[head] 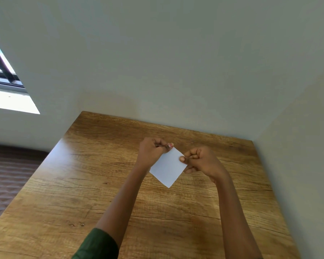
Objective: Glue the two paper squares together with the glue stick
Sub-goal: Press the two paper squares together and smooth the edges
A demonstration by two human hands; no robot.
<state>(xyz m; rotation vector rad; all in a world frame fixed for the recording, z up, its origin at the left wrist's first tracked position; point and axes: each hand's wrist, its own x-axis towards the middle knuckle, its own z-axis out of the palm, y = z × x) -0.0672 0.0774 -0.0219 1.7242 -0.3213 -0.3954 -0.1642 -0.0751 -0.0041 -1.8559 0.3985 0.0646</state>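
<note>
Head view, the only one. Noted in the air over the table: a white paper square, turned corner-down like a diamond, apparently clear of the wood. At its top corner, the left hand, closed in a pinch, thumb and forefinger on the sheet, remaining fingers curled in. At its right-hand corner, the right hand, likewise pinching, thumb on the near face, other fingers folded behind. Cannot tell whether one sheet or two lying flush: only a single outline showing, no offset edge, no second square anywhere on the table. No glue stick in view, neither in the hands nor on the wood. No glue visible on the near face. Judged stage: either late, with two squares already mated and being pressed at the corners, or early, with one sheet merely picked up; not settled from this frame. Left to do, if late: press along the edges and set down. If early: find the stick, coat, align, press. Containers: none in view, so no contents to report. Also present: a dark green sleeve on the left forearm, a pale wall behind the table, a window at upper left, a brown quilted surface beside the table on the left.
</note>
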